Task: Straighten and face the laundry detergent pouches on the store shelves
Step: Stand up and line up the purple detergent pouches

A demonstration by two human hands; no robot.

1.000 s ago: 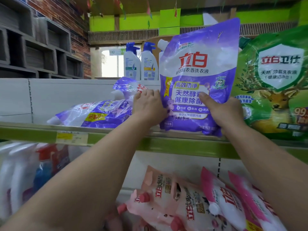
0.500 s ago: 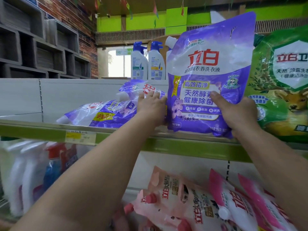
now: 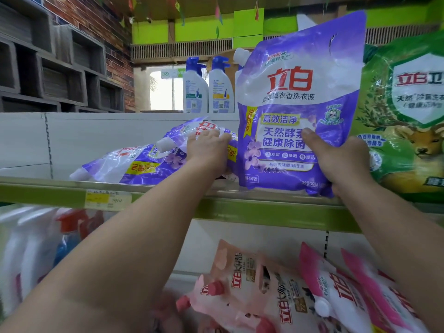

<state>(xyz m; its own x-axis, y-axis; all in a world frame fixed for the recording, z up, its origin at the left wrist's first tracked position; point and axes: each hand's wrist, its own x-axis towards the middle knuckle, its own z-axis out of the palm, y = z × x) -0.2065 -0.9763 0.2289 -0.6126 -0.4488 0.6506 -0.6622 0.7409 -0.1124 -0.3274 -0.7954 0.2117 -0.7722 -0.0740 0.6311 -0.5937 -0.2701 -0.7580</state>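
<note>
An upright purple detergent pouch (image 3: 298, 97) stands on the green-edged shelf (image 3: 252, 210), its front facing me. My right hand (image 3: 341, 162) grips its lower right corner, thumb across the front. Left of it, two purple pouches (image 3: 134, 164) lie flat, spouts pointing left. My left hand (image 3: 209, 150) rests on top of the lying pouches, right beside the upright one's left edge, fingers laid over them.
A green pouch with a deer picture (image 3: 406, 121) stands to the right. Two white spray bottles (image 3: 207, 92) stand behind. Pink pouches (image 3: 288, 289) lean on the shelf below, white and red spray bottles (image 3: 45, 248) at lower left. A yellow price tag (image 3: 108, 200) sits on the shelf edge.
The view has drifted so the shelf contents sit further right and slightly higher. Both hands stay on the pouches in about the same hold.
</note>
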